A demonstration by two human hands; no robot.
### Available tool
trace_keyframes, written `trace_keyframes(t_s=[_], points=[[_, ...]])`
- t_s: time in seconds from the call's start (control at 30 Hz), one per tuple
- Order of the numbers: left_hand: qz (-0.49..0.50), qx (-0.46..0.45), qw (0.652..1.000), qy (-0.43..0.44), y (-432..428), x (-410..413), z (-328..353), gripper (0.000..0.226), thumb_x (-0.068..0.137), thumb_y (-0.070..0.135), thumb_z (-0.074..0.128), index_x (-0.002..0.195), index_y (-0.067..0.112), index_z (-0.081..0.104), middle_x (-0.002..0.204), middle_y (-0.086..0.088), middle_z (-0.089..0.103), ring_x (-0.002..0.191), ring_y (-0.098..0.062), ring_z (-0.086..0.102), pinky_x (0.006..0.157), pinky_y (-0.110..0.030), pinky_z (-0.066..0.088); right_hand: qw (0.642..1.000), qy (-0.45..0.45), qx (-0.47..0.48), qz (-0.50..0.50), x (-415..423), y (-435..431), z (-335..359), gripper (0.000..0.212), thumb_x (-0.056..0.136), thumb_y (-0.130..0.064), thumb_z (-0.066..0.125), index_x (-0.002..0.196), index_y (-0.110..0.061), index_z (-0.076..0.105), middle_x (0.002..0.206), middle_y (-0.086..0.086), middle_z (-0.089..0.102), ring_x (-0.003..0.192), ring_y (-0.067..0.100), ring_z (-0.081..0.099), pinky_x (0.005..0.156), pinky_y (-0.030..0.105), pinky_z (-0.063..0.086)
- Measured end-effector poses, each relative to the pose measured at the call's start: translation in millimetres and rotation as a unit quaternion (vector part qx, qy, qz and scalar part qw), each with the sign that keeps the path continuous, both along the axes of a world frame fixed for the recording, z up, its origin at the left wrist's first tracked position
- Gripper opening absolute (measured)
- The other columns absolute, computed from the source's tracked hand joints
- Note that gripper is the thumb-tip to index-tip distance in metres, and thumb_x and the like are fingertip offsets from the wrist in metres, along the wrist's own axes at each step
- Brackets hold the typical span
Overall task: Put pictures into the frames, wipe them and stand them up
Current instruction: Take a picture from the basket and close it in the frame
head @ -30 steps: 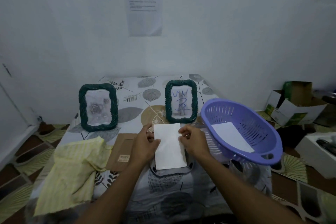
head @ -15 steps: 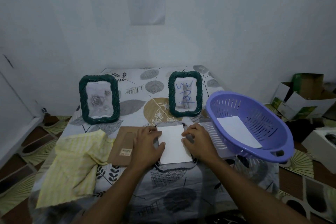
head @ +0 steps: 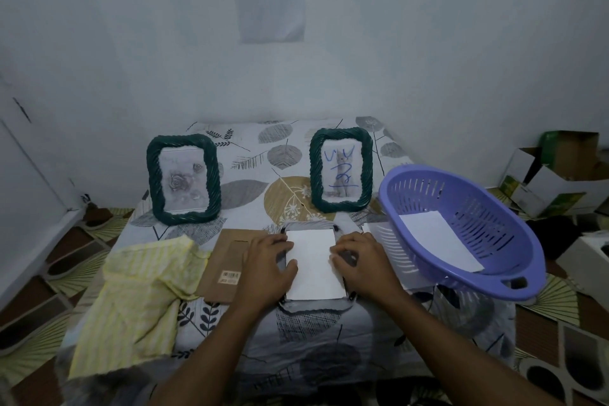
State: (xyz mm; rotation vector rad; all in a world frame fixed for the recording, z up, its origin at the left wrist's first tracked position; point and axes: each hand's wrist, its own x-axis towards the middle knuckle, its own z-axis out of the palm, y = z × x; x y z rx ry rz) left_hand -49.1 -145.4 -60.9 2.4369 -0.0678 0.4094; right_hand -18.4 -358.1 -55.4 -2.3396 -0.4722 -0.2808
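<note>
now picture (head: 313,265) lowered flat onto frame (head: 314,304); left hand (head: 268,265), right hand (head: 364,265) open-fingered, pressing edges.

Leaf-print table (head: 250,189), upright frames (head: 183,175), cloth (head: 138,290), basket (head: 478,217)

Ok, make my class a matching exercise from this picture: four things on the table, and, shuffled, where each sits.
1 yellow striped cloth
2 purple slotted plastic basket
3 green rope-textured frame holding cat picture
4 brown cardboard backing board

A upright at the back
B flat, just right of the cloth
C right edge of the table
D crumpled, table's left edge

Pairs: 1-D, 2-C, 3-A, 4-B
</note>
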Motion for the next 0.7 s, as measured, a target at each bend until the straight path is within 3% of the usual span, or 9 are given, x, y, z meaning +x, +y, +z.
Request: trace_keyframes(t_s=[0.13,0.27,0.43,0.57,0.7], points=[[-0.002,-0.038,0.999,0.002,3.3,1.6,2.8,0.036,0.082,0.022,0.068,0.117,0.012,0.066,0.121,-0.003,0.06,0.116,-0.019,0.047,0.102,-0.04,0.04,1.0,-0.004,0.011,0.002,3.8,1.6,4.4,0.01,0.084,-0.022,0.068,0.089,-0.017,0.075,0.095,-0.005,0.063,0.088,0.01,0.057,0.08,0.029,0.05],[0.015,-0.041,0.999,0.006,0.9,9.5,9.8,0.034,0.084,0.023,0.065,0.116,0.01,0.063,0.112,-0.003,0.053,0.107,-0.02,0.049,0.09,-0.034,0.044,0.998,-0.012,0.027,-0.047,10.3,6.4,6.1,0.016,0.087,-0.019,0.064,0.099,-0.011,0.071,0.102,-0.001,0.056,0.086,0.013,0.056,0.081,0.033,0.052],[0.046,0.0,0.999,0.011,-0.4,15.4,6.0,0.039,0.086,0.028,0.063,0.121,0.01,0.062,0.114,-0.006,0.05,0.107,-0.024,0.049,0.092,-0.043,0.045,0.998,0.009,0.007,-0.066,13.1,10.9,2.8,0.037,0.089,-0.024,0.064,0.123,-0.008,0.063,0.113,0.003,0.053,0.094,0.015,0.053,0.088,0.029,0.045],[0.063,-0.008,0.998,0.006,-2.6,17.6,3.3,0.035,0.087,0.026,0.063,0.118,0.01,0.065,0.116,-0.007,0.053,0.108,-0.026,0.051,0.092,-0.045,0.046,0.998,0.011,-0.005,-0.066,14.4,10.6,0.5,0.039,0.091,-0.023,0.06,0.125,-0.006,0.062,0.111,0.003,0.053,0.102,0.019,0.052,0.087,0.025,0.039],[0.07,0.0,0.998,0.0,-2.0,18.2,0.3,0.035,0.088,0.026,0.063,0.12,0.011,0.064,0.118,-0.006,0.054,0.109,-0.024,0.051,0.095,-0.044,0.045,0.998,0.015,-0.002,-0.058,15.4,10.0,-0.9,0.038,0.09,-0.024,0.061,0.125,-0.008,0.063,0.111,0.003,0.053,0.099,0.019,0.052,0.085,0.03,0.044]])
